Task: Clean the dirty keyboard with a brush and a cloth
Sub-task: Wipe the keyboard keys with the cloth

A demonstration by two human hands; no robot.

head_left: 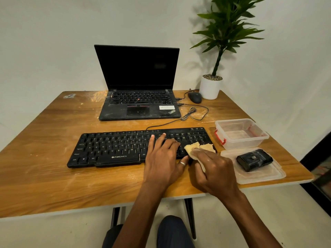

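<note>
A black, dusty keyboard (111, 149) lies across the middle of the wooden table (53, 176). My left hand (163, 158) rests flat on its right half with the fingers spread over the keys. My right hand (213, 170) presses a yellow cloth (194, 147) onto the keyboard's lower right corner, gripping it between thumb and fingers. Part of the cloth is hidden under the right hand. I cannot pick out a brush with certainty.
A dusty open laptop (139, 106) stands behind the keyboard, with a mouse (194, 97) and a potted plant (210, 86) at the back right. A clear plastic box (240, 133) and its lid (259, 176), bearing a small black object (254, 160), lie at the right edge.
</note>
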